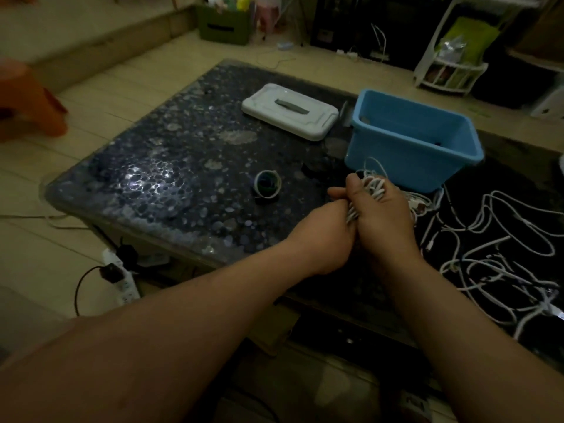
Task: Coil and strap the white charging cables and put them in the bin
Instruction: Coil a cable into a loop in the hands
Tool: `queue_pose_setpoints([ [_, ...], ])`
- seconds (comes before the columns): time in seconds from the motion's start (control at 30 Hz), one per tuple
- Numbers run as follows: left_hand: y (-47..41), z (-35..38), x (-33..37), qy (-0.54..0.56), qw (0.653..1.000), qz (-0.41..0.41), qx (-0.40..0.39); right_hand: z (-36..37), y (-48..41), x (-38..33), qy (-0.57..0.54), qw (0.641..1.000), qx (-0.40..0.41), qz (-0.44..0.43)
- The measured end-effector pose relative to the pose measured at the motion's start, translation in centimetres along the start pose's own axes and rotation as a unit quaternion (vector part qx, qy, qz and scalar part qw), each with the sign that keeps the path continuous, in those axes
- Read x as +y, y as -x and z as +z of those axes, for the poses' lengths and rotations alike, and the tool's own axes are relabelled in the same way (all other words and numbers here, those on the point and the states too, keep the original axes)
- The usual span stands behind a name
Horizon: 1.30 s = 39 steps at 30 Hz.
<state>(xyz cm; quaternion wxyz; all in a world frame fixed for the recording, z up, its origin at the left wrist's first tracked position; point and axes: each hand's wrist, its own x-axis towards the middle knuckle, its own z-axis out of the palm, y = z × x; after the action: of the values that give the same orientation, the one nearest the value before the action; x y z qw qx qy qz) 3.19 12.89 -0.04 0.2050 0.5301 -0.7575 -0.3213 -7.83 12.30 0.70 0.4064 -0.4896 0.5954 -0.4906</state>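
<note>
Risk: the coiled cable (374, 186) is bunching unevenly, one loop standing up towards the blue bin (412, 138). If I am freeing a hand to reach the small roll (268, 184) (strap, I judge), the coil is likely springing open. A trailing end might also be snagging the loose cables (503, 254) lying to my right.

Pose: my right hand (384, 215) is wrapping round the coil, back upward. My left hand (323, 239) is pinching its lower end, pressed against the right. Both forearms are reaching over the table (152, 184).
</note>
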Motion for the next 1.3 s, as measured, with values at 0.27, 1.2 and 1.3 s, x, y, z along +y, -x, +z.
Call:
queue_pose_setpoints([
  [0.27,-0.4,-6.3,-2.8,0.342,0.888,-0.192,0.240,2.7,-2.6,-0.3,-0.005,0.988,-0.134,0.078],
  [1.2,-0.6,-6.9,-1.5,0.472,0.867,-0.156,-0.026,-2.0,-0.9,-0.9,-0.184,0.968,-0.137,0.101],
  [1.3,-0.3,-5.6,0.0,0.470,0.867,-0.121,-0.113,-4.4,-0.5,-0.5,-0.189,0.967,-0.134,0.103],
])
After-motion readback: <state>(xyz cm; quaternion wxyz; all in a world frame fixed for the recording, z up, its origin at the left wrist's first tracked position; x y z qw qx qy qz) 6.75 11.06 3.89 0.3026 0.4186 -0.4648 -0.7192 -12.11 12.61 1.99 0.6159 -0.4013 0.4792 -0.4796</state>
